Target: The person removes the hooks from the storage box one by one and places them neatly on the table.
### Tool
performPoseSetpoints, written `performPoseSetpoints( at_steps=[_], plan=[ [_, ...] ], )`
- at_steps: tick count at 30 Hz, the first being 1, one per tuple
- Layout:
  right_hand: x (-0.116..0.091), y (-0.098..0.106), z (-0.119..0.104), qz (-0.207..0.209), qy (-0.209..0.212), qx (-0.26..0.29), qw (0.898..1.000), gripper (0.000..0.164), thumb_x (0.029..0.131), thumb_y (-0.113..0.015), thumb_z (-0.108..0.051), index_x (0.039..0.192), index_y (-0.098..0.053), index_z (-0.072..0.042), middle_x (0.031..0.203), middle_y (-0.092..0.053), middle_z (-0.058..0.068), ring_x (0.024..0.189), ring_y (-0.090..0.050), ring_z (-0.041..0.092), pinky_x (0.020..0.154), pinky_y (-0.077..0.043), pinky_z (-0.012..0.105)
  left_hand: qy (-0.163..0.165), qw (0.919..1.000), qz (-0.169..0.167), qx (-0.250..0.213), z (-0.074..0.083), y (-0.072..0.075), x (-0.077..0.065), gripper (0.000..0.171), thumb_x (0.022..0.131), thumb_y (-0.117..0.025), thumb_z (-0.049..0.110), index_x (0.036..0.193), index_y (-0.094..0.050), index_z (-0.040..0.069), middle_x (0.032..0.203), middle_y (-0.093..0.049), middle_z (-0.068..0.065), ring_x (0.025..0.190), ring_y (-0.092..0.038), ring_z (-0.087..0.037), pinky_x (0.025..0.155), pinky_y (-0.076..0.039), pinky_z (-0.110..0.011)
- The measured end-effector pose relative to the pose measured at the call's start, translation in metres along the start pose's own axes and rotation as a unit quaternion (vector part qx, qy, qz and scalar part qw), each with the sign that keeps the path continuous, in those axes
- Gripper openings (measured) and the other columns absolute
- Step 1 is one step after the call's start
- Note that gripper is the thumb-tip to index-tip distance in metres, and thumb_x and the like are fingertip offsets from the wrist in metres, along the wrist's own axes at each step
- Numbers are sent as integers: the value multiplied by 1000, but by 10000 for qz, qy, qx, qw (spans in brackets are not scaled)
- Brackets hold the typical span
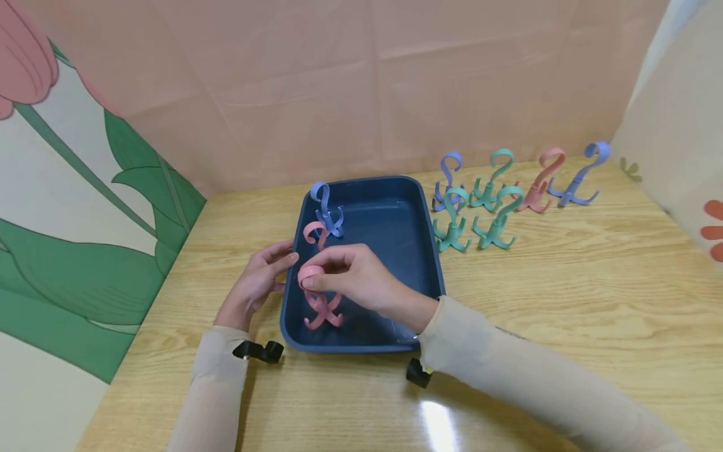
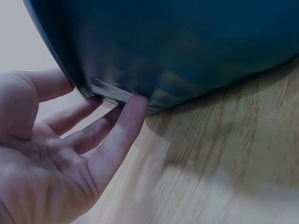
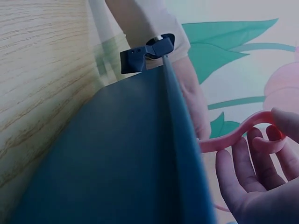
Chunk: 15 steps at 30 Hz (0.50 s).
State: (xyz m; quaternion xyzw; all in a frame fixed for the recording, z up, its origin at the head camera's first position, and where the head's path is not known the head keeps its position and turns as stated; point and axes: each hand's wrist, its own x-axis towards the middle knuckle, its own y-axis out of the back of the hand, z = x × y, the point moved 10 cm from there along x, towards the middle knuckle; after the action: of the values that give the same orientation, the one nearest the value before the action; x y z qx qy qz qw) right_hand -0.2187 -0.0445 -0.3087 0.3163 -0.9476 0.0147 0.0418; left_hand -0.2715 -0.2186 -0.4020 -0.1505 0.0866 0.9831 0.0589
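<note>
My right hand (image 1: 361, 279) pinches the curled top of a pink multi-prong hook (image 1: 324, 312) over the left front part of a dark blue tray (image 1: 361, 347). In the right wrist view, the thumb and fingers hold this pink hook (image 3: 229, 140) by its curl. Outside the tray's left wall is my left hand (image 1: 257, 279), its thumb at the rim. The left wrist view shows its fairly straight fingers (image 2: 117, 135) touching the outer wall. Inside the tray, a blue-purple hook (image 1: 327, 216) stands at the back left, with another pink hook (image 1: 314, 231) before it, partly hidden by my right hand.
On the wooden table (image 1: 565, 314), right of the tray, stand several more hooks: green ones (image 1: 497, 229) in front, and behind them a blue-purple (image 1: 576, 185), a pink (image 1: 539, 188) and others. A pink sheet (image 1: 339, 94) hangs behind the table.
</note>
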Motion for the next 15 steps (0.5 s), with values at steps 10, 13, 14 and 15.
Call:
performPoseSetpoints(
  at_steps=[10, 13, 14, 15],
  plan=[
    [-11, 21, -14, 158, 197, 159, 9996, 16, 92, -74, -9, 108, -75, -5, 99, -73, 12, 92, -67, 27, 77, -56, 44, -19, 10000, 75, -1, -1, 1, 0, 52, 103, -59, 27, 151, -45, 13, 148, -49, -12, 126, -53, -31, 80, -57, -40],
    [-16, 30, -21, 190, 292, 185, 9992, 17, 92, -73, -8, 108, -75, -3, 99, -73, 13, 93, -67, 30, 77, -57, 41, -7, 9999, 114, -6, -1, 1, 1, 51, 103, -59, 26, 150, -47, 14, 147, -49, -10, 125, -53, -31, 80, -57, -41],
    [-18, 33, -23, 206, 332, 157, 9991, 16, 92, -73, -8, 108, -75, -3, 98, -73, 13, 92, -68, 30, 75, -57, 40, -23, 9999, 104, 7, -1, 1, 1, 51, 103, -59, 26, 151, -46, 13, 148, -49, -11, 126, -53, -31, 80, -57, -41],
    [-19, 36, -26, 228, 381, 123, 9989, 16, 92, -73, -7, 108, -75, -2, 98, -73, 14, 91, -68, 30, 75, -57, 38, -30, 9999, 109, -2, -1, 1, 1, 51, 103, -59, 26, 151, -46, 13, 148, -49, -11, 126, -53, -31, 80, -57, -41]
  ],
)
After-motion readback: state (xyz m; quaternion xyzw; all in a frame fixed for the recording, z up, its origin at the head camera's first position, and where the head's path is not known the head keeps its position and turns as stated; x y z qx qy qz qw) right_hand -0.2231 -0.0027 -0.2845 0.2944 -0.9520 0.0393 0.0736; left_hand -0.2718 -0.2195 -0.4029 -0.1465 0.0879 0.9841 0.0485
